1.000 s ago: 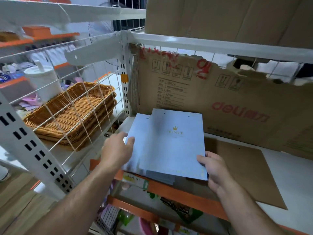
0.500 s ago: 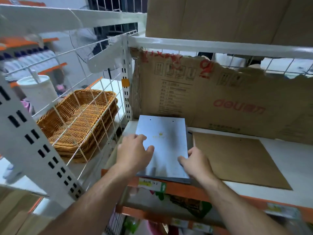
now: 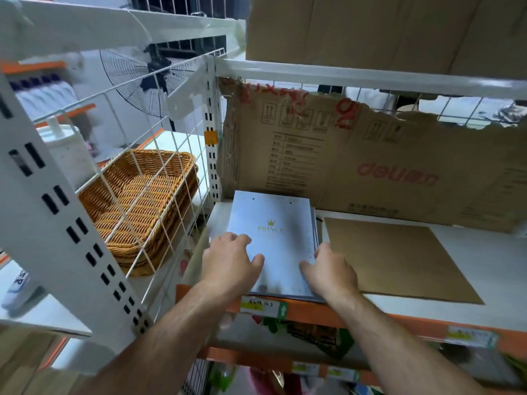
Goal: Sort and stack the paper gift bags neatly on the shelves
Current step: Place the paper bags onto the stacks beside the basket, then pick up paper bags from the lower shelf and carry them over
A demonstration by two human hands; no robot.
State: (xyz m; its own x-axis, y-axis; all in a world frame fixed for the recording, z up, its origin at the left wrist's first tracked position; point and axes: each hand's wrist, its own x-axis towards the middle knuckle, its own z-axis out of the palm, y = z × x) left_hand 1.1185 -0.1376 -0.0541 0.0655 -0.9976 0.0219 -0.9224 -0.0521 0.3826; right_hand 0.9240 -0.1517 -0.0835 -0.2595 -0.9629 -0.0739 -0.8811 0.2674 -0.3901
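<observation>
Flat stack of pale blue gift bags point(image 3: 273, 238) at front-left corner of shelf point(image 3: 484, 269), near end at front edge. Left hand point(image 3: 231, 263) open, fingers pressing top bag. Right hand point(image 3: 330, 269) at stack's right edge, thumb on top; grip unclear. Brown sheet point(image 3: 399, 258) just beside. Wicker baskets point(image 3: 137, 206) nested on neighbouring shelf.
</observation>
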